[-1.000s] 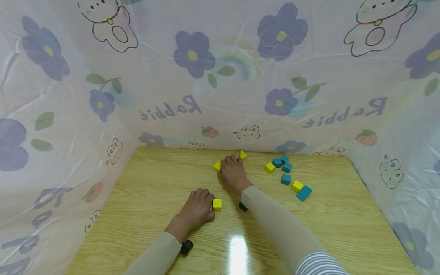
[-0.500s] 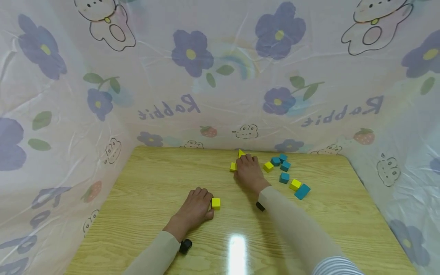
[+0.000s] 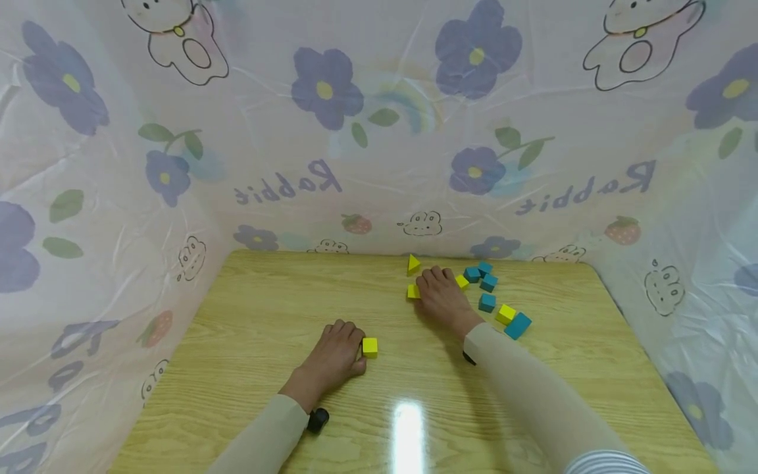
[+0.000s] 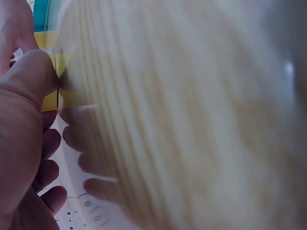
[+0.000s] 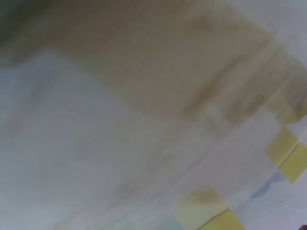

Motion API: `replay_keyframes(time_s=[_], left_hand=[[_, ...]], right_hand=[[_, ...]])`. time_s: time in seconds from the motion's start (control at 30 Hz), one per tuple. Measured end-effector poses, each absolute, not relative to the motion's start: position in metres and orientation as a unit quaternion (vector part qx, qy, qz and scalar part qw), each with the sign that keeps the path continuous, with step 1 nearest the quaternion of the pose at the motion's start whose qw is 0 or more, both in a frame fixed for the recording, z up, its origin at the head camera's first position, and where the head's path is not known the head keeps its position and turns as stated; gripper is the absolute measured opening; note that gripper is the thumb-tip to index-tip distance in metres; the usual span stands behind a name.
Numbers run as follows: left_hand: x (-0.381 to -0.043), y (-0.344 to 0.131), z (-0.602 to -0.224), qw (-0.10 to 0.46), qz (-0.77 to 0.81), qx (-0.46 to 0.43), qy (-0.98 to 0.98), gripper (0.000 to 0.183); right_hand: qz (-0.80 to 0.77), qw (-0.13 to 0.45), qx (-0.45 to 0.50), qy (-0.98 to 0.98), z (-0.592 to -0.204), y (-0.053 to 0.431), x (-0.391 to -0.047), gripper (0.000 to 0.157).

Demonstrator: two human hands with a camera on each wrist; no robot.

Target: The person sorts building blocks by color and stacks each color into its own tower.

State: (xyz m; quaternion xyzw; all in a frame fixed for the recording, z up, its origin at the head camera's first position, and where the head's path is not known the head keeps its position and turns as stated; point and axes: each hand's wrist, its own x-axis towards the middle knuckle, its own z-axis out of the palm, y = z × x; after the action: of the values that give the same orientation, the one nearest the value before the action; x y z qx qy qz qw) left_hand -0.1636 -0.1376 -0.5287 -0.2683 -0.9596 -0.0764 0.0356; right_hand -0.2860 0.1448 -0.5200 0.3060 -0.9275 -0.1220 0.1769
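My left hand [image 3: 333,355] rests low over the wooden table and pinches a yellow cube [image 3: 370,347] at its right side. In the left wrist view, the thumb [image 4: 36,76] lies against that cube, the other fingers curled below. Farther back, my right hand [image 3: 443,297] holds another yellow cube [image 3: 412,291], which sticks out on its left side. A third yellow cube [image 3: 462,282] shows partly behind the right hand's knuckles. A yellow triangular block [image 3: 413,264] stands near the back edge. The right wrist view is blurred, with yellow blocks [image 5: 293,164] at its lower right.
Several blue cubes [image 3: 487,303] lie to the right of my right hand. Beside them are a yellow cube [image 3: 506,314] and a blue rectangular block [image 3: 518,326]. Patterned sheeting [image 3: 379,164] walls the table [image 3: 278,289] at back and sides.
My right hand has slid rightward with its yellow cube, past the triangular block and up to the cubes on the right. The left hand keeps its place and its cube.
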Motion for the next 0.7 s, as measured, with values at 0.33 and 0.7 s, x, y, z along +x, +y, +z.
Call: replay_keyframes(time_s=[0.33,0.7], left_hand=[[-0.166,-0.138,-0.534,0.045,-0.077,-0.269,-0.959,0.033],[-0.166,-0.139,-0.533,0.049,-0.085,-0.272,-0.957,0.03]], right_hand=[[-0.13,0.176,0.323,-0.921,-0.514,0.147,-0.274,0.04],[-0.134,0.211,0.375,-0.893,-0.513,0.149,-0.251,0.046]])
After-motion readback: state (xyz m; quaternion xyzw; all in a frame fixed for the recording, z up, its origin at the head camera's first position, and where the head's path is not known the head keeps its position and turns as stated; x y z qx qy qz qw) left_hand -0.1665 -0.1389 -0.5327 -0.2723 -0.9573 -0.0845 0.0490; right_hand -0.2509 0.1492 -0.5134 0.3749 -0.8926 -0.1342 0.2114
